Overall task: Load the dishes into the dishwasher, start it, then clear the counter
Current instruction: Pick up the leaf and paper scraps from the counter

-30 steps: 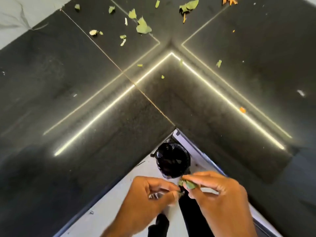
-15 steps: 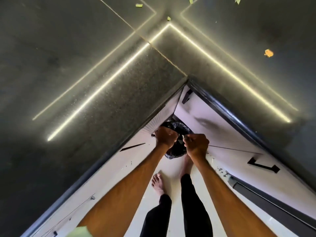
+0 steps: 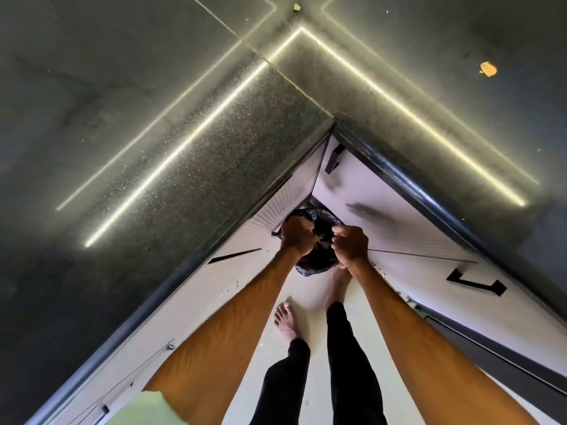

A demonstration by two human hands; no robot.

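Note:
A bin lined with a black bag (image 3: 320, 260) stands on the floor in the inner corner under the dark L-shaped counter (image 3: 153, 118). Both my arms reach down to it. My left hand (image 3: 296, 236) hovers over the bag's near-left rim with fingers curled, and a small tan scrap shows at its fingertips. My right hand (image 3: 351, 246) is curled into a fist over the bag's right side; nothing shows in it. The hands hide most of the bag's mouth. On the counter lie an orange scrap (image 3: 487, 69) and a green scrap (image 3: 296, 7).
White cabinet fronts run down both sides of the corner, one with a black handle (image 3: 475, 282) at the right. My bare feet (image 3: 287, 320) stand on the pale floor just before the bin. Light strips reflect in the counter top.
My view has tipped down from the counter top to the floor corner. Both hands went from pinching green scraps near my chest down to the bin and now hover over the bag.

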